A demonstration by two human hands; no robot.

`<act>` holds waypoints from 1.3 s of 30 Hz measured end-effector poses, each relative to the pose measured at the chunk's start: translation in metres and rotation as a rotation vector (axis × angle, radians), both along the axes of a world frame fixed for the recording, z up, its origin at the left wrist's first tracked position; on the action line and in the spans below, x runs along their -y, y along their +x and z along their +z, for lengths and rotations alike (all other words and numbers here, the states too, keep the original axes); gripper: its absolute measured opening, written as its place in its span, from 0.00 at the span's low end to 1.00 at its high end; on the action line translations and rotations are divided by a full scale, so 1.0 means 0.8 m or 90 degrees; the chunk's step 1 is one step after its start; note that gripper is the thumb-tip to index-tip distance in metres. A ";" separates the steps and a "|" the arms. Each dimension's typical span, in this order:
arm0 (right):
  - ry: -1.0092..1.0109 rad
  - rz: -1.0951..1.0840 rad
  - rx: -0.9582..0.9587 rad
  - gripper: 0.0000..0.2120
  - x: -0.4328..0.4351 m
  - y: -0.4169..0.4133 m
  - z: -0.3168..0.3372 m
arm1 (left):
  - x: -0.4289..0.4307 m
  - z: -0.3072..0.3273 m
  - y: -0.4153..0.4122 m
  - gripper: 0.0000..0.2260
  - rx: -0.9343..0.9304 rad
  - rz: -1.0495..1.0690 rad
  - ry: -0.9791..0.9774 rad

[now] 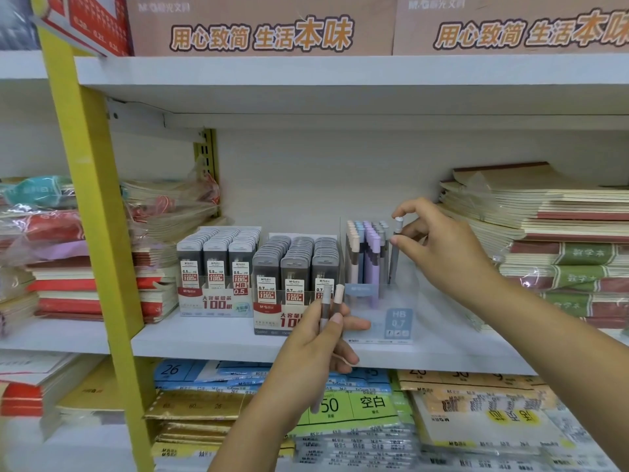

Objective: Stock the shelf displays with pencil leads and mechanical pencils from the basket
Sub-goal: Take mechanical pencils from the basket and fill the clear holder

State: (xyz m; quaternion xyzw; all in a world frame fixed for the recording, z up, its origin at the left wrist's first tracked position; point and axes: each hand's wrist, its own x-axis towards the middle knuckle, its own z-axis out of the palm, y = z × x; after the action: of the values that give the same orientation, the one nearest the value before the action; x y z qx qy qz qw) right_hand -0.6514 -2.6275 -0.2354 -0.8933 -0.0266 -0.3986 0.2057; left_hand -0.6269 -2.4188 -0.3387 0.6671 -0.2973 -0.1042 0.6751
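Head view: your right hand (442, 247), fingers (417, 206) clamped on a grey mechanical pencil (394, 258), upright at the clear pencil display's (398, 323) right side, your left hand (316, 352) fingers curled round two more pencils (325, 303) at the shelf's (204, 338) front edge, lead boxes (218, 267) left of the display.

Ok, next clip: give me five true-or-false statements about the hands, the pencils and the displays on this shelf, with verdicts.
1. The right hand pinches a grey pencil by its top, over the clear pencil display. True.
2. The left hand holds nothing. False: it grips two pencils.
3. The 0.5 lead box stands left of the 0.7 lead box. True.
4. The clear pencil display's front label reads HB 0.5. False: it reads HB 0.7.
5. The notebooks to the right of the display stand upright. False: they lie in flat stacks.
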 end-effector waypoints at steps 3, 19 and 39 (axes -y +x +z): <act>-0.005 -0.004 -0.006 0.14 -0.002 0.003 0.000 | -0.001 0.003 -0.002 0.09 0.008 0.001 -0.001; -0.078 -0.119 0.058 0.11 -0.022 -0.015 -0.006 | -0.009 0.016 -0.011 0.12 -0.029 -0.064 -0.096; 0.116 0.101 0.080 0.13 -0.015 -0.034 0.021 | -0.004 0.012 -0.005 0.10 -0.005 0.016 -0.026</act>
State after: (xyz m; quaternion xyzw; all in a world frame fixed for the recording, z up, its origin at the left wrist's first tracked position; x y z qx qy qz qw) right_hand -0.6783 -2.6159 -0.2184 -0.8391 -0.0741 -0.4373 0.3149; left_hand -0.6306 -2.4159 -0.3292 0.6562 -0.2883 -0.0923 0.6912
